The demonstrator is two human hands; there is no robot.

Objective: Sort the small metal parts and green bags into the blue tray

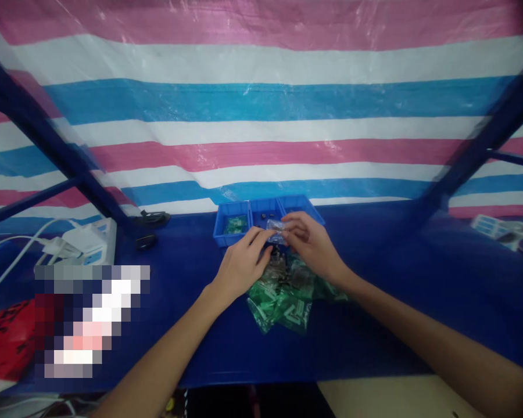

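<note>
Between my two hands is a small clear plastic bag [275, 226], held up just in front of the blue bins. My right hand [307, 239] pinches the bag's right side. On its left edge are the fingertips of my left hand [246, 258], closed on the plastic. What the bag contains is too small to make out. Beneath my hands lies a pile of green-tinted plastic bags [279, 305], some with pale strips inside. Darker small parts [278, 267] show at the top of the pile, partly hidden by my fingers.
A blue three-part bin [230, 239] stands behind my hands, with a green bag [236, 224] in its left compartment and tiny parts in the middle one. At left are a white power strip [108, 241] with cables, a black object [145, 241] and red cloth [13, 342]. Blue frame posts flank the table.
</note>
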